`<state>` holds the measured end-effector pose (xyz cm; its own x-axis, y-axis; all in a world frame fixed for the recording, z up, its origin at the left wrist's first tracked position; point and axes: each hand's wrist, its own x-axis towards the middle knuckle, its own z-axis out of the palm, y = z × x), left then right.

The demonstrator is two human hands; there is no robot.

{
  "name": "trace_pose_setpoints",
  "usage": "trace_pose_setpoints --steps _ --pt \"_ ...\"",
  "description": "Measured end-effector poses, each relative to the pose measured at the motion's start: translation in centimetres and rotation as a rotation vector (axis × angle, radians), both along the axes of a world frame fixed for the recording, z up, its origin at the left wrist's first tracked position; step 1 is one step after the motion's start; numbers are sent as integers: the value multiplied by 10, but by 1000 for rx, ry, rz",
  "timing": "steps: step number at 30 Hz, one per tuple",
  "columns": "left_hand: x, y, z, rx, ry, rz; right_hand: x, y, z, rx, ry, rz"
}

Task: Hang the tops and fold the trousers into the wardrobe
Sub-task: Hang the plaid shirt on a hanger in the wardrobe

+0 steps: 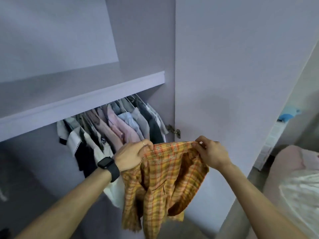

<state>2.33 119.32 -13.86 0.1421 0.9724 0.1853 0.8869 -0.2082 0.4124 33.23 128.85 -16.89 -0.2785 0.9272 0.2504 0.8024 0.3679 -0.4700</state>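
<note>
An orange and yellow plaid top hangs in the air in front of the open lilac wardrobe. My left hand, with a black watch on its wrist, grips the top's upper edge on the left. My right hand pinches the same edge on the right. The cloth is stretched between both hands and droops below them. No hanger shows in the top. Just behind my hands, several tops hang in a row under the wardrobe shelf.
The open wardrobe door stands directly behind my right hand, its hinge beside the hanging row. A bed or sofa with a pale crumpled cloth lies at the right edge. A white drawer unit stands further back.
</note>
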Motion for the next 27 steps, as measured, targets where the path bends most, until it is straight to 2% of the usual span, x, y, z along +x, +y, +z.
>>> trace_pose_setpoints --steps 7,9,13,15,17,19,23,27 --pt "-21 -46 -36 97 441 179 -62 38 -2 -61 177 297" --pt "-24 -57 -42 116 599 241 -75 46 -2 -60 155 386" --pt "-31 -78 -29 128 726 455 -96 49 -4 -20 35 604" --pt "-33 -92 -19 132 765 524 -106 44 -3 48 -77 714" --pt "-37 -105 -10 157 769 566 -116 40 -2 197 -176 757" --pt "-42 -120 0 210 770 638 -127 38 2 347 -164 786" --pt "-51 -151 1 364 716 825 -145 32 14 456 -25 841" --pt "-46 -175 -23 221 688 961 -157 12 -3 446 -168 833"
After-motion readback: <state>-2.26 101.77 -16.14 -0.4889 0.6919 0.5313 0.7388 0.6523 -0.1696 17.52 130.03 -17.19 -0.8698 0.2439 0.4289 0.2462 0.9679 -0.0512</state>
